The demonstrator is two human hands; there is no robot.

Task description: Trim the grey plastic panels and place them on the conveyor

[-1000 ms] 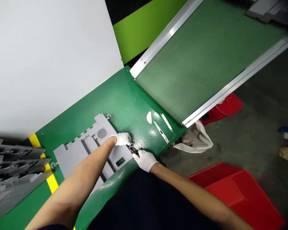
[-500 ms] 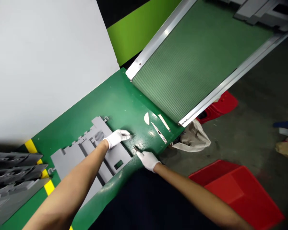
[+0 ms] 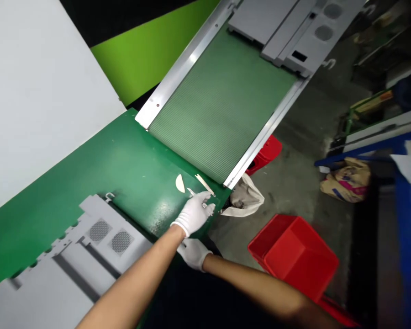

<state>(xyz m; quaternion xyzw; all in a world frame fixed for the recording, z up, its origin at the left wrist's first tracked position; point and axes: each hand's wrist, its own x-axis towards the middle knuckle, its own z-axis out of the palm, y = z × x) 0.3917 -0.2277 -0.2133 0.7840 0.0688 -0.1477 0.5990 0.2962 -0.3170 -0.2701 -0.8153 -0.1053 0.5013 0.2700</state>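
My gloved left hand [image 3: 194,213] reaches right across the green table [image 3: 130,160], its fingers curled over a white plastic strip whose end [image 3: 191,191] sticks out beside them. A second white strip [image 3: 204,184] and a white half-moon piece [image 3: 180,183] lie just beyond the hand. My gloved right hand [image 3: 193,254] sits at the table's near edge, under my left forearm, with its fingers curled; what it holds is hidden. A large grey plastic panel [image 3: 71,269] with two round grilles lies at lower left, apart from both hands.
A ribbed green conveyor belt [image 3: 219,105] with metal rails slopes up to the right and carries another grey panel [image 3: 294,27] at its top. Red bins [image 3: 294,260] and a white bag [image 3: 245,198] stand on the floor to the right. A white wall panel [image 3: 37,91] is on the left.
My left hand left the grey panel and moved right onto the white strips. My right hand drew back to the table edge. The view swung right, and the conveyor's panel came into sight.
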